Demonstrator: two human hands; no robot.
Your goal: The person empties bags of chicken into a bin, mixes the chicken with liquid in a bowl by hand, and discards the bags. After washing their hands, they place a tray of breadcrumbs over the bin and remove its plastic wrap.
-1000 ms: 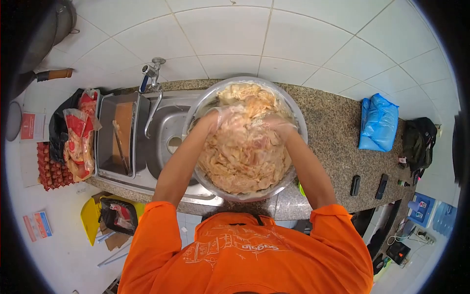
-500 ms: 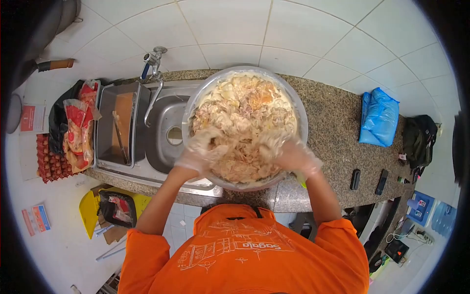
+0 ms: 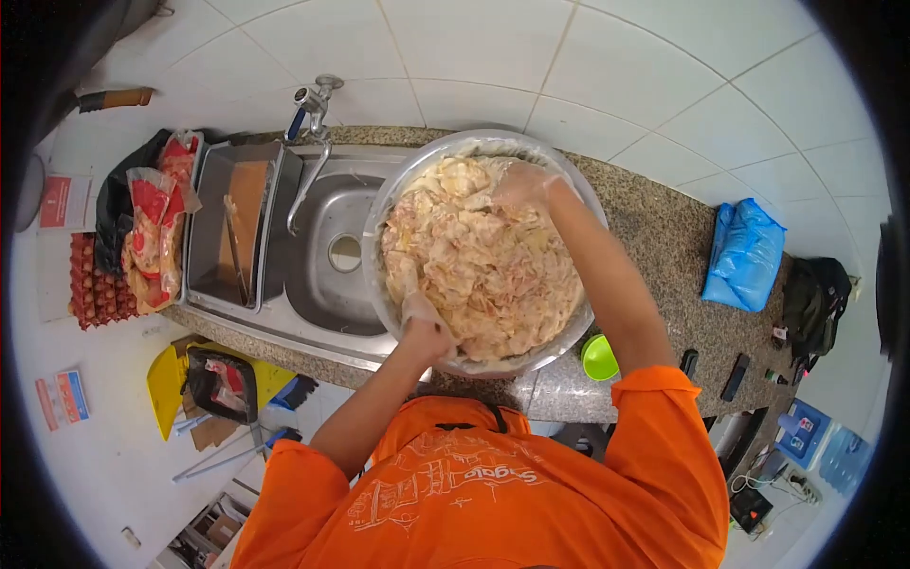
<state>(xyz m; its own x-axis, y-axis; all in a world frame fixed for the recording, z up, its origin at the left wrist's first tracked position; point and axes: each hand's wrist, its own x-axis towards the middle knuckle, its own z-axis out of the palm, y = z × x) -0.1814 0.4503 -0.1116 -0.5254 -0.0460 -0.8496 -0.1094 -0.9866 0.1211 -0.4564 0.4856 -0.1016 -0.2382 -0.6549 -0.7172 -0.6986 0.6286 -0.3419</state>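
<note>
A large round metal basin point(image 3: 591, 213) holds a heap of pale, raw-looking shredded meat point(image 3: 483, 270) coated in a creamy mixture. Both my hands wear thin clear gloves. My left hand point(image 3: 427, 327) reaches over the near left rim; its fingers stretch along the inner wall, against the food. Toward the far side of the basin, my right hand point(image 3: 523, 185) is down in the mixture, its fingers blurred and partly hidden. A lime green bowl point(image 3: 599, 357) sits beside the basin at the near right.
Left of the basin are a steel sink point(image 3: 318, 284) with a tap point(image 3: 313, 104), a grey tub point(image 3: 199, 228), plastic packages point(image 3: 152, 232) and egg trays point(image 3: 95, 284). A blue bag point(image 3: 744, 251) and a dark backpack point(image 3: 817, 299) lie right. A bin point(image 3: 223, 384) stands below.
My right hand has moved from the near right of the basin to its far side. My left hand has shifted to the near left rim. The green bowl now shows more fully.
</note>
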